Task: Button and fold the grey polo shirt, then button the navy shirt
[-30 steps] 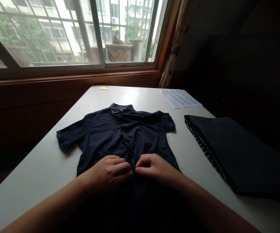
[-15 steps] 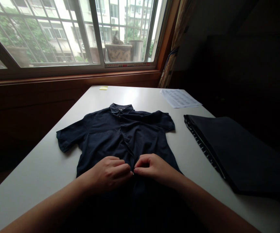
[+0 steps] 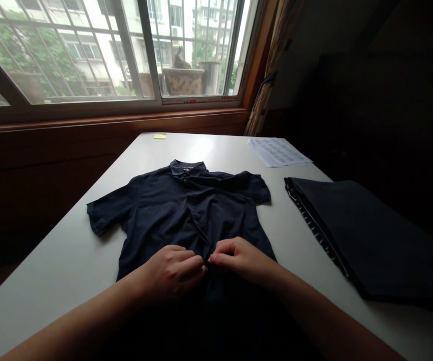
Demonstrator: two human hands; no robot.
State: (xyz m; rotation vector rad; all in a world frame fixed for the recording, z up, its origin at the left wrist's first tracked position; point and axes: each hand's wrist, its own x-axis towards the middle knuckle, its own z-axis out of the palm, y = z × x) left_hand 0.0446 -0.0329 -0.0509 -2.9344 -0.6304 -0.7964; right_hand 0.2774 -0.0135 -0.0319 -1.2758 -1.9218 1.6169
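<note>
A dark navy short-sleeved shirt (image 3: 156,215) lies front side up, its collar pointing toward the window and its lower part running toward me into shadow. Both hands meet at the front placket, low on the shirt. My left hand (image 3: 175,271) is closed, thumb against curled fingers, pinching the placket edge. From the other side my right hand (image 3: 239,258) pinches the fabric between thumb and forefinger, its tips almost touching the left ones. Any button between the fingertips is too small and dark to make out. Higher up, the placket folds slightly open.
The white table (image 3: 69,250) carries a folded dark cloth item (image 3: 370,230) with a striped edge on the right. Printed papers (image 3: 278,152) lie at the back right, a yellow sticky note (image 3: 160,136) at the far edge. Beyond stands a barred window (image 3: 88,50) beside a tied curtain (image 3: 265,90).
My right hand has shifted very slightly up and to the right, its fingers closing a little more. The left hand has moved barely at all; the shirt stays where it was.
</note>
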